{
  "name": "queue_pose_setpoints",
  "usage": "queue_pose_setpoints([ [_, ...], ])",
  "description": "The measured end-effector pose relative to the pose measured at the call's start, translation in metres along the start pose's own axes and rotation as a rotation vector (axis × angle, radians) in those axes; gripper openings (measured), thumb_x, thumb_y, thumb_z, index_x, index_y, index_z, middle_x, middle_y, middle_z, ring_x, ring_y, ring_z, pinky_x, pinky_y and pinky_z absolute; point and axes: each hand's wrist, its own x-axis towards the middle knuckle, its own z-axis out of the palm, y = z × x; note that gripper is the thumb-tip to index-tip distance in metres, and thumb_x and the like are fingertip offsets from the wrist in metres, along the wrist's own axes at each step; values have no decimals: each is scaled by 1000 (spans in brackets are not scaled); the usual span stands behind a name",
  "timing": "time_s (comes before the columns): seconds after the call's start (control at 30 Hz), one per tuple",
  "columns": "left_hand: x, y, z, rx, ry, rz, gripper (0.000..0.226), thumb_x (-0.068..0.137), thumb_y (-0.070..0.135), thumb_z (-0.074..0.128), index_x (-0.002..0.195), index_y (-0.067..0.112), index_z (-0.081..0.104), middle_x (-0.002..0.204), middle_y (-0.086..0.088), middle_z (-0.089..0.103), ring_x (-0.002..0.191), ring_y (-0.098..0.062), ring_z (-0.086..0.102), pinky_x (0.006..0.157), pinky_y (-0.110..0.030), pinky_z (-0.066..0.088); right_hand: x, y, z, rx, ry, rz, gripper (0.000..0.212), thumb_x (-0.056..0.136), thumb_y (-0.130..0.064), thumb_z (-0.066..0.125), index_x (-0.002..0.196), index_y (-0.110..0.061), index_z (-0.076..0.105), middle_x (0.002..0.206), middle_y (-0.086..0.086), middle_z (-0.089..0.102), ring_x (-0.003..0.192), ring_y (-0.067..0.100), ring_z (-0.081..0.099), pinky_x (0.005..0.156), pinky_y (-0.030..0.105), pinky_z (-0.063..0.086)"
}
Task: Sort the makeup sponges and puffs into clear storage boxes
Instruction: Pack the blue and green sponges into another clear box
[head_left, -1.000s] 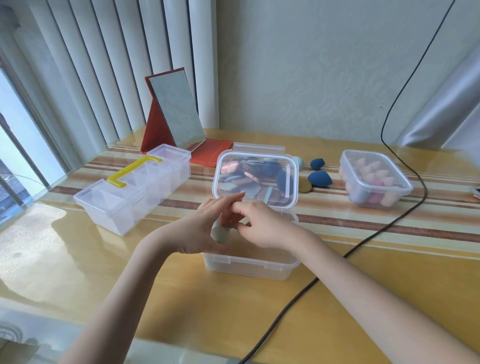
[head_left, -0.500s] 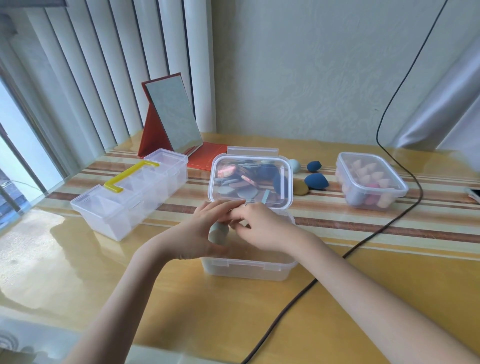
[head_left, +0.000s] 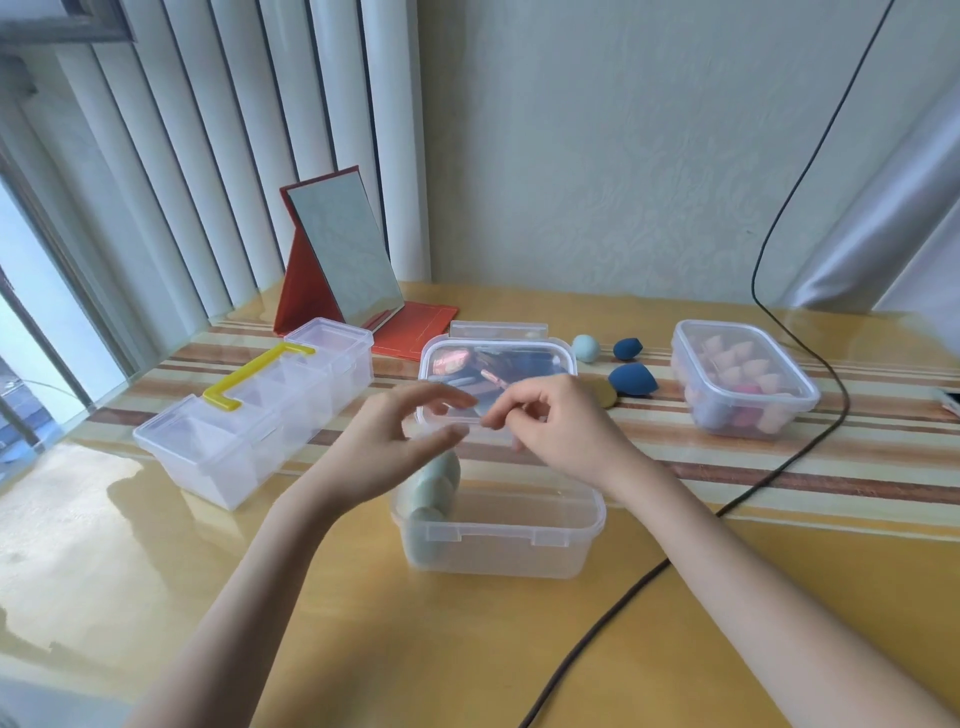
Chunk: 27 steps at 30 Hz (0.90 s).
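Both hands hover over the open clear plastic storage box (head_left: 498, 540), which sits near the front middle of the yellow wooden bench (head_left: 156, 571). The left hand (head_left: 382, 447) has its grip spread, thumb and fingers apart and relaxed, holding nothing. The right hand (head_left: 558, 426) has curled fingers with the tips drawn together; whether they pinch anything I cannot tell. A pale green egg-shaped makeup sponge (head_left: 434, 486) stands against the box's left wall, its top above the rim, just under the left hand.

Just behind the hands lies a lidded clear box of flat coloured puffs (head_left: 496, 364). To its right, loose on the striped runner, lie a pale blue round sponge (head_left: 586, 347), two dark blue teardrop sponges (head_left: 632, 378) and an olive puff (head_left: 605, 395). Farther right stands a lidded clear box of pink sponges (head_left: 743, 379).

On the left a long clear divided case with a yellow handle (head_left: 254, 410) lies slanted, with bare bench in front of it. A red folding mirror (head_left: 337, 260) stands behind. A black cable (head_left: 623, 592) crosses the bench at front right, passing near the open box's right front corner.
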Motion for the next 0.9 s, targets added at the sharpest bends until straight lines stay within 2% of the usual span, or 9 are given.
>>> queue_pose_setpoints([
  [0.1, 17, -4, -7, -116, 86, -51, 25, 84, 42, 58, 102, 28, 68, 99, 17, 68, 96, -4, 62, 83, -28, 49, 10, 7, -19, 145, 118, 25, 33, 85, 5, 50, 73, -16, 73, 62, -11, 68, 45, 11, 59, 50, 15, 45],
  [0.2, 33, -12, -14, -201, 132, -67, 32, 80, 50, 57, 99, 27, 69, 98, 7, 71, 96, -12, 65, 86, -32, 52, 27, 26, -41, 273, 306, 64, 34, 84, 8, 46, 69, -9, 70, 61, -4, 66, 41, 15, 52, 41, 9, 34],
  [0.33, 49, -22, -14, -202, 50, -81, 31, 79, 48, 60, 99, 26, 69, 98, 5, 70, 95, -15, 65, 89, -40, 53, 61, 62, -66, 206, 496, 157, 33, 85, 4, 45, 73, -15, 68, 72, 7, 66, 42, 10, 51, 40, 12, 35],
  [0.4, 54, -25, -9, -189, 12, -60, 26, 80, 45, 62, 97, 28, 69, 98, 8, 70, 95, -13, 65, 89, -40, 53, 83, 81, -72, 76, 503, 217, 30, 86, 3, 45, 85, -17, 68, 80, 7, 67, 53, 10, 57, 49, 15, 41],
  [0.47, 60, -28, -4, -218, 2, -50, 21, 80, 43, 63, 94, 30, 70, 96, 10, 70, 94, -11, 65, 88, -37, 52, 106, 102, -72, -104, 423, 224, 28, 89, -1, 47, 98, -20, 66, 91, 4, 67, 75, 16, 61, 66, 24, 46],
  [0.6, 87, -34, 1, -208, 14, -73, 9, 88, 24, 66, 96, 22, 71, 94, 10, 71, 91, -10, 66, 84, -29, 53, 140, 138, -61, -443, 95, 228, 38, 94, -12, 48, 123, -35, 57, 129, 2, 58, 107, 27, 57, 91, 41, 47],
  [0.73, 131, -38, 6, -53, -48, -61, 10, 89, 18, 63, 95, 21, 70, 91, 14, 69, 86, 0, 63, 77, -18, 46, 155, 152, -48, -496, -109, 267, 50, 100, -16, 46, 139, -47, 40, 149, 3, 41, 131, 31, 40, 104, 46, 39],
  [0.8, 149, -43, 7, 22, -70, -64, 11, 88, 17, 63, 94, 22, 71, 91, 13, 69, 87, -1, 63, 80, -20, 48, 158, 154, -42, -562, -180, 277, 54, 102, -19, 41, 141, -53, 31, 152, -4, 35, 134, 29, 33, 104, 47, 37],
  [0.9, 162, -53, 6, 86, -16, -104, 12, 88, 15, 62, 95, 19, 71, 92, 8, 69, 88, -8, 63, 79, -20, 48, 158, 155, -36, -696, -223, 285, 64, 100, -9, 29, 140, -59, 25, 152, -10, 34, 131, 27, 32, 90, 43, 40],
])
